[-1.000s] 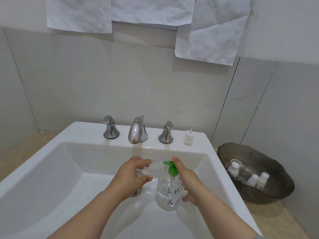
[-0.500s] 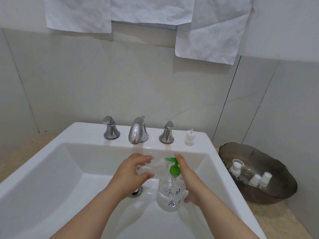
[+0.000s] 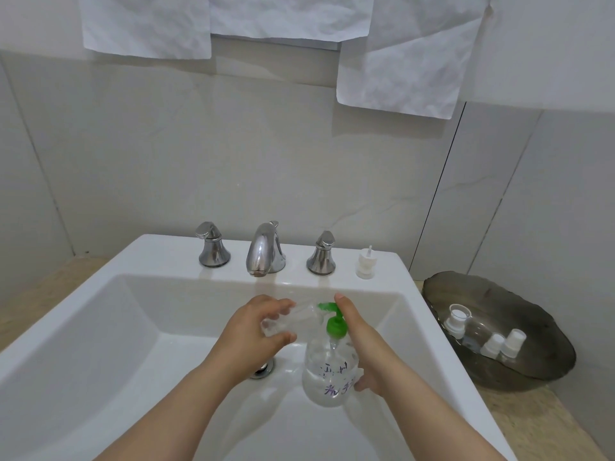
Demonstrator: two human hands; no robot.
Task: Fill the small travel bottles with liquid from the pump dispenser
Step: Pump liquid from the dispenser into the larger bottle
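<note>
Over the white sink basin [image 3: 109, 331] I hold a clear pump dispenser [image 3: 327, 374] with a green pump head [image 3: 332, 322] and purple writing. My right hand [image 3: 361, 344] grips its body, with the index finger lying on the pump head. My left hand [image 3: 256, 331] holds a small clear travel bottle [image 3: 293, 319] on its side, its mouth at the green nozzle. A white bottle cap [image 3: 366, 264] stands on the sink ledge. Several small travel bottles with white caps [image 3: 492, 342] lie in a dark bowl at the right.
A chrome faucet [image 3: 264, 252] with two handles [image 3: 213, 246] [image 3: 322, 252] stands on the sink's back ledge. The dark bowl [image 3: 519, 301] sits on the beige counter right of the sink. White crumpled sheets [image 3: 406, 51] hang on the tiled wall above.
Both hands, the dispenser and the small bottle have stayed almost still; the pump head sits slightly lower under my right index finger. The view has shifted a little.
</note>
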